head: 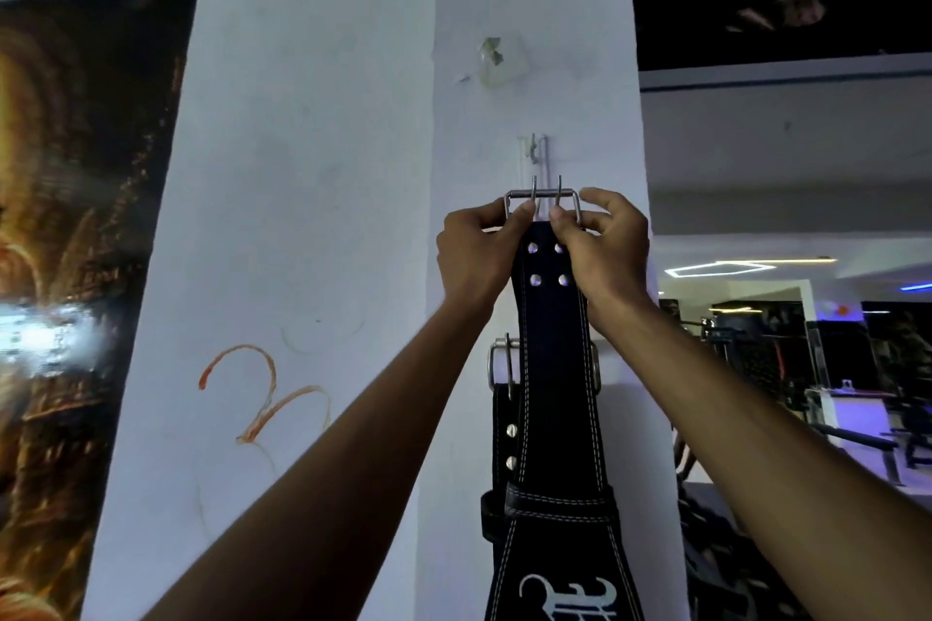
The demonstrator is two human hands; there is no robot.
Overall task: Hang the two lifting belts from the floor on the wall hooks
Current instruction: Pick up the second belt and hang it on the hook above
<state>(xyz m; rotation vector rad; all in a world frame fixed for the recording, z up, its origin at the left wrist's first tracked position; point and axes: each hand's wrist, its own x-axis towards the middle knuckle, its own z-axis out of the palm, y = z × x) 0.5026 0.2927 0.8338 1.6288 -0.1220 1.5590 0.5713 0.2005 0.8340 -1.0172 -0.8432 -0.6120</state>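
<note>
A black leather lifting belt [555,368] with white stitching hangs upright against a white pillar. My left hand [479,257] and my right hand [602,252] both pinch its steel buckle [542,199] at the top, prongs pointing up. The buckle sits a little below a small metal wall hook [535,149]. Behind this belt a second black belt [504,424] hangs on the pillar, its buckle [499,363] showing at the left edge; what it hangs from is hidden.
A broken clear adhesive hook [499,63] is stuck higher on the pillar [302,217]. A dark poster [75,242] covers the wall at left. Gym benches and machines [857,419] stand in the room at right.
</note>
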